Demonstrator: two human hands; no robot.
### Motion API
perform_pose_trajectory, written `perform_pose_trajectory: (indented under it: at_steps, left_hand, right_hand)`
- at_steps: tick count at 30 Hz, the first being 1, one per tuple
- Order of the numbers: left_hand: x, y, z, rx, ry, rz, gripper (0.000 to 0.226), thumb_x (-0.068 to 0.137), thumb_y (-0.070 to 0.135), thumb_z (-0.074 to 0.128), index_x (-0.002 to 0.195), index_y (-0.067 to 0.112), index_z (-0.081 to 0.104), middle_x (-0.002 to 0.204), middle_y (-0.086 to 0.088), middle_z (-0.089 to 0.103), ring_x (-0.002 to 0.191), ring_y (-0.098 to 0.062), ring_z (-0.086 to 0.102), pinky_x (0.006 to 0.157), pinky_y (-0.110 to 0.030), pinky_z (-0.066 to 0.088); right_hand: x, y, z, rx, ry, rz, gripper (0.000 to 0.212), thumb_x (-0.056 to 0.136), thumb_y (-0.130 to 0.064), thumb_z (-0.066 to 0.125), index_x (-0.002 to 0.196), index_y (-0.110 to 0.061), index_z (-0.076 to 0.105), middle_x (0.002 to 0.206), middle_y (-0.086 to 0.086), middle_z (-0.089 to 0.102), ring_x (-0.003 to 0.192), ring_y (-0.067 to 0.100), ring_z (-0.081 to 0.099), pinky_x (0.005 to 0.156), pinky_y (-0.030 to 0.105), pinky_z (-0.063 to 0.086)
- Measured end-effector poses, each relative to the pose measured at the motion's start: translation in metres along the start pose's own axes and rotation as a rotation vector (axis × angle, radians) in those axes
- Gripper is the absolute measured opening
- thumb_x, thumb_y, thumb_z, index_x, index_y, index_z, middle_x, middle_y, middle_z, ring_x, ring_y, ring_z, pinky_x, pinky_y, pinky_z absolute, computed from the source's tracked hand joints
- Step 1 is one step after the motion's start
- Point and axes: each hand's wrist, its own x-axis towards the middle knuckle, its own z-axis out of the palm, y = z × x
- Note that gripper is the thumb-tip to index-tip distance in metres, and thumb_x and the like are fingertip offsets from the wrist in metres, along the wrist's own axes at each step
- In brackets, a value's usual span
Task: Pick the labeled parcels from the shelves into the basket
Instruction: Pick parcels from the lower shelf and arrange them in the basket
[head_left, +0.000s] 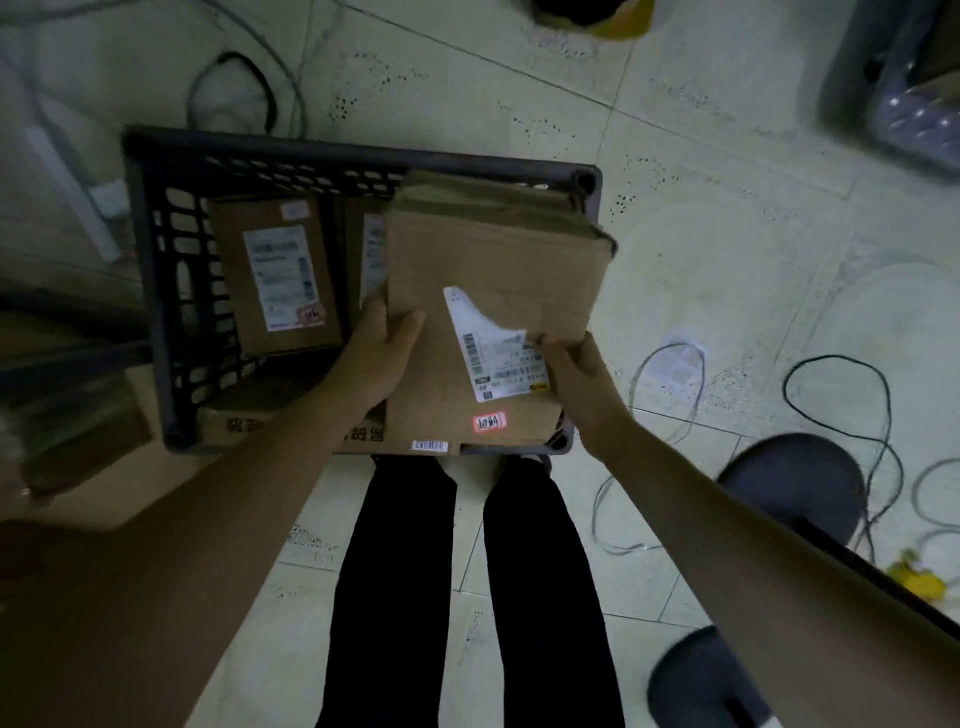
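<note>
Both grips are on one brown parcel (493, 244), held over the right half of the basket (311, 150). The left grip (384, 358) is curled round its left edge with the thumb on top, and the right grip (576, 374) is pinching the right edge next to the torn white label (493, 364). A red sticker (489, 422) sits near its bottom edge. In the basket there's a labeled box (275, 275) on the left, another (366, 249) mostly hidden behind the held one, and a third box (244, 423) along the near side. The basket's on the tile floor (675, 156), with cables (841, 395) looping off right and a dark stool (795, 483) by the right arm.
</note>
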Motion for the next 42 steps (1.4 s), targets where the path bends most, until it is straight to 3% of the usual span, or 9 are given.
perform_pose_trajectory:
  at_steps: [6, 10, 12, 14, 17, 21, 27, 35, 42]
  left_hand:
    - [0.013, 0.013, 0.004, 0.002, 0.002, -0.025, 0.043, 0.101, 0.031, 0.031, 0.142, 0.022, 0.029, 0.13, 0.006, 0.041, 0.111, -0.005, 0.039, 0.094, -0.022, 0.033]
    - [0.044, 0.006, 0.015, -0.02, 0.004, -0.032, 0.041, 0.098, 0.021, 0.042, 0.139, 0.023, 0.036, 0.136, 0.003, 0.046, 0.121, -0.013, 0.046, 0.104, -0.032, 0.039]
    - [0.057, -0.002, 0.019, -0.035, 0.008, -0.051, 0.055, 0.092, 0.01, 0.05, 0.142, 0.026, 0.032, 0.141, 0.0, 0.044, 0.126, -0.017, 0.044, 0.108, -0.042, 0.038]
    - [0.063, -0.008, 0.023, -0.002, 0.03, -0.06, 0.068, 0.089, 0.002, 0.05, 0.145, 0.027, 0.023, 0.145, -0.002, 0.038, 0.131, -0.02, 0.039, 0.11, -0.044, 0.035]
    - [0.065, -0.015, 0.028, 0.153, 0.056, -0.063, 0.07, 0.092, 0.002, 0.043, 0.148, 0.027, 0.01, 0.149, -0.005, 0.031, 0.133, -0.023, 0.036, 0.106, -0.032, 0.034]
    - [0.052, -0.011, 0.022, 0.459, 0.149, 0.03, 0.071, 0.094, 0.011, 0.042, 0.149, 0.023, 0.0, 0.15, -0.011, 0.03, 0.133, -0.027, 0.037, 0.11, -0.039, 0.033]
    - [-0.019, 0.019, 0.006, 0.548, 0.176, 0.179, 0.039, 0.09, 0.014, 0.045, 0.129, 0.01, 0.041, 0.128, -0.016, 0.051, 0.118, -0.031, 0.049, 0.099, -0.047, 0.044]
    - [-0.175, 0.039, 0.021, 0.321, 0.492, 0.191, 0.028, 0.092, 0.008, 0.047, 0.118, 0.002, 0.056, 0.121, -0.017, 0.057, 0.111, -0.028, 0.053, 0.087, -0.027, 0.039]
    - [-0.276, -0.058, 0.025, 0.097, 0.671, 0.121, 0.029, 0.094, 0.01, 0.043, 0.121, 0.008, 0.056, 0.123, -0.008, 0.056, 0.113, -0.018, 0.052, 0.088, -0.015, 0.033]
  right_hand:
    - [0.012, -0.01, -0.006, -0.09, 0.054, -0.005, 0.03, 0.1, -0.03, 0.035, 0.12, -0.01, 0.044, 0.08, -0.009, 0.048, 0.071, 0.0, 0.045, 0.057, 0.017, 0.037]
    - [0.045, -0.03, -0.007, -0.148, 0.071, -0.075, 0.023, 0.098, -0.014, 0.037, 0.12, -0.01, 0.04, 0.095, 0.002, 0.057, 0.075, 0.006, 0.054, 0.053, 0.011, 0.046]
    - [0.057, -0.03, -0.003, -0.328, 0.057, -0.174, 0.043, 0.093, -0.006, 0.04, 0.135, -0.007, 0.03, 0.125, 0.018, 0.049, 0.097, 0.018, 0.056, 0.074, 0.026, 0.052]
    - [0.062, -0.024, -0.001, -0.661, 0.06, -0.225, 0.066, 0.093, -0.011, 0.044, 0.146, -0.005, 0.006, 0.147, 0.02, 0.024, 0.13, 0.031, 0.035, 0.105, 0.043, 0.039]
    - [0.061, -0.014, -0.009, -1.087, 0.07, -0.321, 0.08, 0.094, -0.032, 0.046, 0.146, -0.003, -0.008, 0.155, 0.017, 0.011, 0.141, 0.034, 0.02, 0.114, 0.048, 0.024]
    - [0.048, -0.028, -0.024, -1.204, 0.011, -0.333, 0.078, 0.094, -0.032, 0.047, 0.147, -0.006, -0.003, 0.155, 0.018, 0.007, 0.139, 0.037, 0.023, 0.111, 0.047, 0.027]
    - [-0.02, -0.063, -0.045, -1.359, -0.208, -0.55, 0.06, 0.095, -0.021, 0.042, 0.147, -0.011, 0.014, 0.148, 0.018, 0.026, 0.129, 0.037, 0.035, 0.101, 0.042, 0.034]
    - [-0.131, -0.067, -0.046, -1.496, -0.652, -0.679, 0.035, 0.095, -0.019, 0.039, 0.128, -0.009, 0.046, 0.124, 0.018, 0.055, 0.108, 0.034, 0.056, 0.075, 0.033, 0.044]
    - [-0.211, -0.026, -0.004, -1.515, -0.865, -0.922, 0.034, 0.096, -0.02, 0.04, 0.128, -0.013, 0.051, 0.124, 0.008, 0.058, 0.108, 0.025, 0.057, 0.075, 0.026, 0.039]
